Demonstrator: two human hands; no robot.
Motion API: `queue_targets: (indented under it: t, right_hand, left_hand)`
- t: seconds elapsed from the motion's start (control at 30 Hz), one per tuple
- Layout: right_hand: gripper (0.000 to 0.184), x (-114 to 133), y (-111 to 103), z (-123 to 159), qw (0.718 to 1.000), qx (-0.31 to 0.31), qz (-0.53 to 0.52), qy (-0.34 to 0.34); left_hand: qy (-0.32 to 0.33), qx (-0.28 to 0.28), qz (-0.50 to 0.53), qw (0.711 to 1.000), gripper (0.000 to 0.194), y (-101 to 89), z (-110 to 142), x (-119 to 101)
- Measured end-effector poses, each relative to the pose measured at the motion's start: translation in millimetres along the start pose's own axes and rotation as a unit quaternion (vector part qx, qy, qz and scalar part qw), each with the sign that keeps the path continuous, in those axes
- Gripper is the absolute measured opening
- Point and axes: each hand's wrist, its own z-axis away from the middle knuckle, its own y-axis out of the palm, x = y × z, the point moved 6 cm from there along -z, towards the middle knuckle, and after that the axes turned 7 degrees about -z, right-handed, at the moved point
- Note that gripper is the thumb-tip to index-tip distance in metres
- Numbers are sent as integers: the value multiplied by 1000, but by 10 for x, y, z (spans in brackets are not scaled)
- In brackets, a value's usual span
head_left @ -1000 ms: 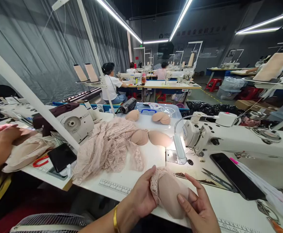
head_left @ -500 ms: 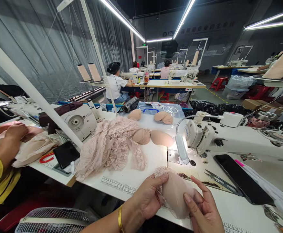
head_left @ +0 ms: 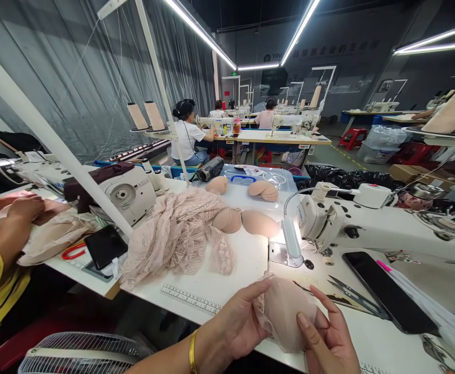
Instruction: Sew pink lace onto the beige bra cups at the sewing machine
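A beige bra cup (head_left: 288, 311) with a lace edge is held up between my two hands over the table's front edge. My left hand (head_left: 239, 322) grips its lace side, thumb on top. At the other side my right hand (head_left: 326, 332) pinches the cup, thumb in front and the index finger stretched out behind. Beyond my hands lies a heap of pale pink lace fabric (head_left: 173, 234). Beside that heap are a fanned stack of beige foam cups (head_left: 227, 220) and one more cup (head_left: 261, 222), close to the sewing machine's lit needle area.
The sewing machine (head_left: 383, 218) fills the right, its lamp (head_left: 291, 241) over the plate. Thread snips (head_left: 358, 296) and a black phone (head_left: 387, 291) lie near my right hand. A plastic box lid (head_left: 243, 195) bears more cups. At left, a co-worker's hands (head_left: 27, 210) handle fabric.
The cup has turned slightly between my hands, so that more of its smooth face shows. My right thumb has shifted a little. The view has moved slightly.
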Motion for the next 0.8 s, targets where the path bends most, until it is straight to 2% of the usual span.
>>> queue_targets:
  t: [0.1,0.3,0.47,0.63,0.8]
  right_hand:
    - [77,-23,-37,4,1000,6,8,-19]
    - [74,-31,-52,6,999,15,14,-29]
    - [81,-8,-72,22,999,-5,11,-35]
    - [79,-5,-84,17,999,0,22,-33]
    - [85,-26,-67,22,1000,11,19,-12]
  left_hand:
    - [-11,13,-29,999,53,62,13,1]
    - [34,4,-67,997,61,151,-37,-82]
    - [48,3,-81,996,58,166,-88,-120]
    - [38,3,-94,995,53,190,-91,-149]
    - [35,20,-104,994,46,224,-122,-165]
